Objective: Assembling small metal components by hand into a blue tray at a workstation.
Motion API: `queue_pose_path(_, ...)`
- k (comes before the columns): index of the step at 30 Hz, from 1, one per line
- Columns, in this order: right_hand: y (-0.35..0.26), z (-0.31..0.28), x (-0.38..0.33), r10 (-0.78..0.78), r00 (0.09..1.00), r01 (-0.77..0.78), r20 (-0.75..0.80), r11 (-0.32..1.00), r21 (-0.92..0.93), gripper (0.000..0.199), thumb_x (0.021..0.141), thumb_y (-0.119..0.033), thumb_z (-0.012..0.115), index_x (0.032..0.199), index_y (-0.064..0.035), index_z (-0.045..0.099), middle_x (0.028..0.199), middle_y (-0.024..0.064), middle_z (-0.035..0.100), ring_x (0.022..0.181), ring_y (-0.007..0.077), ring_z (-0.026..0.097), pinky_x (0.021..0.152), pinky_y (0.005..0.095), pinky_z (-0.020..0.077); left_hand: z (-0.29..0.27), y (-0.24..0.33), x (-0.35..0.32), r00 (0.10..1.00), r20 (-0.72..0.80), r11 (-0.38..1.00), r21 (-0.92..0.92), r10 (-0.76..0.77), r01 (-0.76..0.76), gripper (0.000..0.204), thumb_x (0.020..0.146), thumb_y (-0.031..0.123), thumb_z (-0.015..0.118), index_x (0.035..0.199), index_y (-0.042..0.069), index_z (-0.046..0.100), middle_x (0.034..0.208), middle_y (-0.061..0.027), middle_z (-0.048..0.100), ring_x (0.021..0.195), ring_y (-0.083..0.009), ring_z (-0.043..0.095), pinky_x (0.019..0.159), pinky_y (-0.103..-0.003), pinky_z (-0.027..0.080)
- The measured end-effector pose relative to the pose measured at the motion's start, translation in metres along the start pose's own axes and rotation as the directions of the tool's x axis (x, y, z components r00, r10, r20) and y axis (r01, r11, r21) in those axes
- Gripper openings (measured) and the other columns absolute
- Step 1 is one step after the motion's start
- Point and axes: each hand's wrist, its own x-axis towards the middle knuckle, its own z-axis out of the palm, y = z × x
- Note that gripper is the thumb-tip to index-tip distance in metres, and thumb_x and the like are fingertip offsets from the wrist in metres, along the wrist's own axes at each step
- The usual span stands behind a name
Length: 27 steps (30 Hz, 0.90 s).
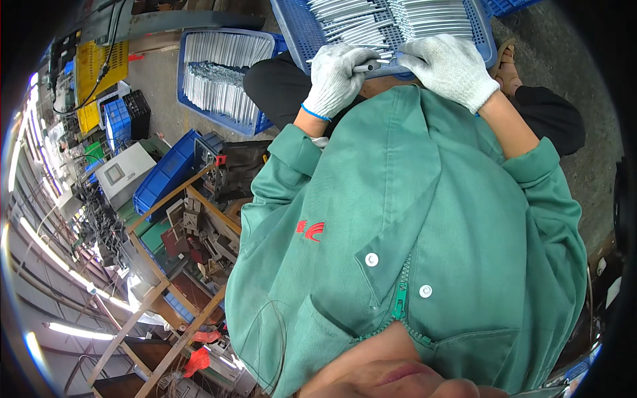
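My left hand (pixel 336 78), in a white knitted glove with a blue cuff edge, is closed on a short grey metal tube (pixel 369 67). Its thumb and fingers pinch the tube near one end. My right hand (pixel 452 71), gloved the same way, is curled with its fingertips at the tube's other end; its palm side is hidden. Both hands are just in front of a blue plastic crate (pixel 489 45). Inside this crate lie many thin silvery metal tubes (pixel 434 21), stacked in two side-by-side rows.
To the left stands a second blue crate (pixel 181 73) packed with similar metal tubes. Farther left are a blue bin (pixel 166 176), a pale control box (pixel 125 174) and a yellow perforated panel (pixel 119 63). A wooden frame (pixel 159 288) holds assorted metal parts. My dark-trousered legs flank the near crate.
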Motion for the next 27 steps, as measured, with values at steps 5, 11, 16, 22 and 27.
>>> queue_pose_path(5, 0.002, 0.002, 0.002, -0.004, 1.000, 0.005, 0.025, 1.000, -0.028, 0.035, 0.097, -0.038, 0.062, 0.109, -0.0111, 0.080, 0.092, 0.0071, 0.078, 0.081, 0.0291, 0.072, 0.071, 0.0404, 0.0559, -0.005, 0.001, -0.001, 0.998, 0.043, 0.999, -0.018, -0.051, 0.052, 0.019, 0.082, 0.010, 0.076, 0.101, 0.011, 0.078, 0.085, -0.0030, 0.074, 0.072, -0.0206, 0.064, 0.080, -0.033, 0.049)
queue_pose_path(11, -0.012, -0.009, 0.001, 0.046, 0.991, -0.049, 0.123, 0.999, 0.020, 0.035, 0.097, -0.038, 0.063, 0.108, -0.0099, 0.080, 0.091, 0.0085, 0.078, 0.079, 0.0300, 0.072, 0.073, 0.0405, 0.0559, -0.004, 0.003, 0.000, 0.998, -0.025, 0.998, 0.028, -0.053, 0.054, 0.019, 0.082, 0.011, 0.078, 0.100, 0.012, 0.078, 0.087, -0.0028, 0.075, 0.073, -0.0197, 0.065, 0.081, -0.032, 0.049)
queue_pose_path(16, -0.003, 0.001, 0.002, 0.043, 0.998, -0.046, 0.040, 0.997, 0.064, 0.035, 0.096, -0.037, 0.064, 0.107, -0.0081, 0.080, 0.091, 0.0095, 0.078, 0.077, 0.0305, 0.072, 0.073, 0.0408, 0.0554, -0.001, 0.005, 0.000, 0.997, -0.082, 0.995, 0.094, -0.007, 0.015, 0.020, 0.080, 0.011, 0.078, 0.100, 0.013, 0.078, 0.087, -0.0021, 0.075, 0.073, -0.0197, 0.065, 0.080, -0.032, 0.049)
queue_pose_path(22, -0.007, 0.002, 0.000, 0.040, 0.992, -0.058, 0.121, 0.987, 0.153, 0.036, 0.096, -0.037, 0.064, 0.109, -0.0072, 0.080, 0.097, 0.0106, 0.078, 0.080, 0.0316, 0.072, 0.074, 0.0416, 0.0556, 0.005, 0.001, -0.004, 0.991, -0.130, 0.993, 0.113, 0.034, -0.020, 0.019, 0.080, 0.012, 0.078, 0.099, 0.014, 0.078, 0.086, -0.0012, 0.075, 0.072, -0.0207, 0.065, 0.080, -0.032, 0.049)
queue_pose_path(27, 0.004, 0.012, 0.006, 0.096, 0.988, -0.124, 0.120, 0.962, 0.245, 0.039, 0.097, -0.039, 0.063, 0.114, -0.0077, 0.078, 0.104, 0.0115, 0.079, 0.086, 0.0330, 0.073, 0.078, 0.0417, 0.0566, 0.002, -0.004, 0.001, 0.995, -0.093, 0.984, 0.174, 0.044, -0.028, 0.018, 0.081, 0.013, 0.077, 0.099, 0.014, 0.077, 0.086, -0.0020, 0.075, 0.073, -0.0234, 0.066, 0.077, -0.034, 0.051)
